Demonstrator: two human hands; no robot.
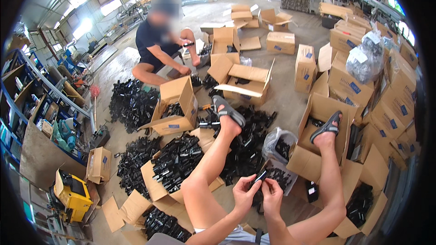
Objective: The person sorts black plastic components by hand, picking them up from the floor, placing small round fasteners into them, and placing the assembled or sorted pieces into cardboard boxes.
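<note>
My left hand (244, 195) pinches a slim black part (260, 176) with a light stripe, held up between my knees. Close beside it, my right hand (272, 196) has its thumb and fingers pressed together near the lower end of that part. Whatever sits in the right fingertips is too small to make out. Just beyond my hands stands a clear bag-lined container (282, 177) of small black pieces. A large heap of black parts (243, 149) lies past my left leg. An open carton (177, 161) full of similar black parts is to the left.
Another person (156, 45) sits at the far left, handling black parts. Open cartons (245, 84) and more heaps (131, 104) cover the floor. Stacked cartons (390, 104) line the right side. A yellow machine (75, 197) stands at the lower left near blue shelving (22, 95).
</note>
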